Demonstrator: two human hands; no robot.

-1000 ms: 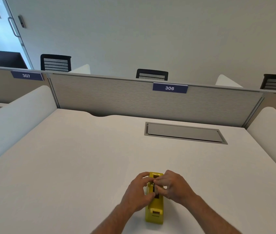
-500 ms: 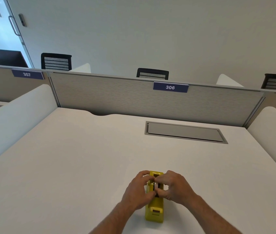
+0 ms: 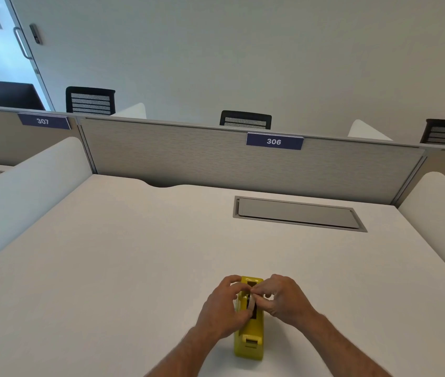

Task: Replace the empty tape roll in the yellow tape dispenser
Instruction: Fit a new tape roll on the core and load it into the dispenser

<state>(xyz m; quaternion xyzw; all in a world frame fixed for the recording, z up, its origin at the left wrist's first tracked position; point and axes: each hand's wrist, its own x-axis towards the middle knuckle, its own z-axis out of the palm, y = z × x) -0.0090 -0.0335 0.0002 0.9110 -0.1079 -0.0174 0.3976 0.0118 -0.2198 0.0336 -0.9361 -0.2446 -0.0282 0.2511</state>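
Note:
The yellow tape dispenser (image 3: 250, 341) stands on the white desk (image 3: 112, 268) near its front edge, cutter end toward me. My left hand (image 3: 222, 308) wraps its left side, and my right hand (image 3: 284, 297) presses in from the right. Between the fingertips of both hands a thin greyish ring, the tape roll (image 3: 251, 304), stands edge-on in the dispenser's dark slot. Whether it is the empty core or a full roll cannot be told. My fingers hide much of the dispenser's far half.
A grey recessed cable hatch (image 3: 297, 214) lies in the desk at the back right. A grey partition labelled 306 (image 3: 274, 142) closes the far edge, and white side screens (image 3: 25, 180) flank the desk. Black chairs (image 3: 245, 119) stand beyond the partition.
Both hands stay on the dispenser. The fingertips have shifted slightly around the roll, which now shows more clearly in the slot.

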